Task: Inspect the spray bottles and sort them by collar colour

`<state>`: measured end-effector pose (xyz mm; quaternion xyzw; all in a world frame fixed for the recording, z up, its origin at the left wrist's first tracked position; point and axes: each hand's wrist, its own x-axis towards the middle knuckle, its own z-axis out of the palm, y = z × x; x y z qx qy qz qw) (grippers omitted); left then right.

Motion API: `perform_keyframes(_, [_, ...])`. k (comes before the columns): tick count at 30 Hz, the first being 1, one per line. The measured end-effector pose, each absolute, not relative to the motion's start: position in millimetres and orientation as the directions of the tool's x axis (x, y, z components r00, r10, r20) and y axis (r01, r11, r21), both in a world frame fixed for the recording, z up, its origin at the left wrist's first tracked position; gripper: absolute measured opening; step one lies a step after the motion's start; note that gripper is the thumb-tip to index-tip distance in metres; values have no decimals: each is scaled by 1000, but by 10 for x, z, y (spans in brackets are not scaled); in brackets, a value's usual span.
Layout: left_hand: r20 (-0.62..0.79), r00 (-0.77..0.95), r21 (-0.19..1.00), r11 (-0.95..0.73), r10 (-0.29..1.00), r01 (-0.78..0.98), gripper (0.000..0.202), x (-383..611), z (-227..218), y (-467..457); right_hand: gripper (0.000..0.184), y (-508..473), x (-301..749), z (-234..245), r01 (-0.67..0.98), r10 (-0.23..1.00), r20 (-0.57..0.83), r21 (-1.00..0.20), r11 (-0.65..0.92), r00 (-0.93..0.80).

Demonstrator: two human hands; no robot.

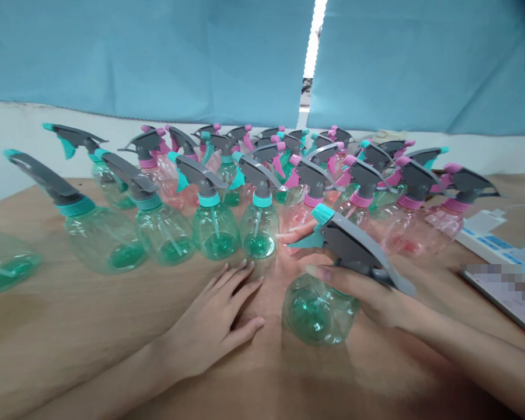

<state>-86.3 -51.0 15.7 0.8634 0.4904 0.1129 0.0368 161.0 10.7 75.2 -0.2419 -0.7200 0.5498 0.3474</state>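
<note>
My right hand (363,289) is wrapped round the neck of a green spray bottle (308,312), which tilts a little above the wooden table (157,373). Its grey head with a turquoise nozzle and trigger points up and to the left. Part of its collar is hidden by my fingers. My left hand (221,312) lies flat on the table, fingers spread, holding nothing. Just beyond its fingertips stand two other green spray bottles, one at the centre (259,230) and one to its left (216,233).
Several more spray bottles, green and pink, stand in rows at the back, among them a pink bottle (405,233). A green bottle (4,262) is cut off at the left edge. A dark-edged flat device (507,297) and a white-and-blue item (492,242) lie right. A blue curtain (157,58) hangs behind.
</note>
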Motion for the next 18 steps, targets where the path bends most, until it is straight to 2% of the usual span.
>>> perform_keyframes(9, [171,493,157,-517,853,841,51,-850,154,-504,15,73,1594,789,11,769,312,-924,383,-558])
perform_keyframes(13, [172,487,165,-512,856,843,49,-838,155,-501,14,78,1601,794,65,787,299,-917,393,-539])
perform_keyframes(18, [173,464,227,-493,869,840,45,-772,167,-536,7,83,1569,842,22,768,342,-908,419,-541])
